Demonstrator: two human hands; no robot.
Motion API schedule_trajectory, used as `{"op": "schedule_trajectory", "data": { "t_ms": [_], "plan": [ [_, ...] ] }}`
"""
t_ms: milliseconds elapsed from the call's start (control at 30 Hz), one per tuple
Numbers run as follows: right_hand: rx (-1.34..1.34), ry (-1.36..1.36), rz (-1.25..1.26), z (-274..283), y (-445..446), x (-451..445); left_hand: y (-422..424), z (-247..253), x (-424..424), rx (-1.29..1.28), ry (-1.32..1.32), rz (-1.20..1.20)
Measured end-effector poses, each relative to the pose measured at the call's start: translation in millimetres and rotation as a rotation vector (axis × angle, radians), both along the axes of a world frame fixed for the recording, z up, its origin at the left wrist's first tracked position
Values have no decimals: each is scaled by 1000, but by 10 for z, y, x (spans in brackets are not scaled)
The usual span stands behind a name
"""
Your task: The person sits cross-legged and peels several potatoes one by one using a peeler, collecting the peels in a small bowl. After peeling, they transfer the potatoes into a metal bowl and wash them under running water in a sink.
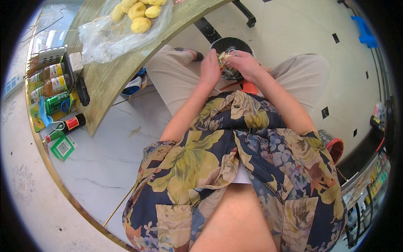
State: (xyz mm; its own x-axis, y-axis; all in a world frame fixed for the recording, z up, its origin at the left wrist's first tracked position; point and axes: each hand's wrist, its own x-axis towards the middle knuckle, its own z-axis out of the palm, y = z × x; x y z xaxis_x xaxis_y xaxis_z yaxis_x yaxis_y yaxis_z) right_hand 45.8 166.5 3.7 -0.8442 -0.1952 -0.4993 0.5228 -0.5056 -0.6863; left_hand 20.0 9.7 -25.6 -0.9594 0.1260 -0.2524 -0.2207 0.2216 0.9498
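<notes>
Over a black bin (233,44) between the knees, my left hand (211,67) grips a pale yellow and brown piece (222,58) that looks like a potato, mostly covered by the fingers. My right hand (244,64) is closed around a small metal tool with a looped end (232,52), held against that piece. The tool's working end is hidden, so its exact kind cannot be told. Dark, wet-looking scraps (231,71) lie inside the bin, below the hands.
Several peeled potatoes (140,25) rest on a clear plastic bag (108,44) on the wooden table (97,91) at the left. Beyond its edge stand bottles (74,123), a green can (56,104) and a caddy (70,71). A red-rimmed bin (334,148) is on the right.
</notes>
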Motion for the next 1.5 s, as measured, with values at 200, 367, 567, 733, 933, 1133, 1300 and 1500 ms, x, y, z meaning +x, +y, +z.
{"op": "schedule_trajectory", "data": {
  "t_ms": [200, 367, 567, 733, 933, 1133, 1300, 1500],
  "plan": [
    [130, 244, 71, -260, 154, 6, 1, 343, 10, 291, -299, 15],
    [-322, -50, -113, -321, 180, -18, -36, 416, -13, 551, -531, -44],
    [-141, -11, -77, 20, 70, -6, -112, 251, -55, 724, -742, -78],
    [-245, -53, -112, -93, 143, -7, -154, 262, -100, 997, -922, -165],
    [-172, -40, -98, -51, 117, 11, -107, 296, -45, 810, -808, -128],
    [-192, 1, -52, -62, 35, 7, -2, -24, -13, -283, 561, -44],
    [-368, -113, -95, -256, 157, 0, -12, 324, 25, 246, -183, -22],
    [-264, -123, -139, -159, 121, -22, -72, 286, 13, 621, -546, -35]
  ]
}}
